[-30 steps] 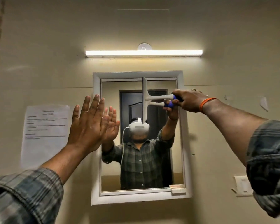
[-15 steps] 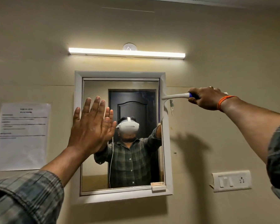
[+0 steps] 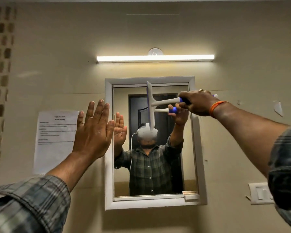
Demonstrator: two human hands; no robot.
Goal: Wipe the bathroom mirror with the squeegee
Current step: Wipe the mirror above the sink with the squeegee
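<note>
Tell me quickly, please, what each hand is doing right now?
Left hand: open, fingers spread, holding nothing, raised beside the mirror.
Right hand: closed around the squeegee handle, blade upright on the glass.

the mirror (image 3: 158,165) hangs in the middle of the wall (image 3: 158,31), with a long lamp (image 3: 155,58) right above it. a paper (image 3: 55,140) is stuck on the wall to the left of the mirror, and a switch plate (image 3: 259,193) sits low on the right. the left hand (image 3: 93,130) is up in front of the mirror's left edge. the right hand (image 3: 197,102) is near the top right corner, with the squeegee (image 3: 151,106) standing up and down on the upper glass.
</note>
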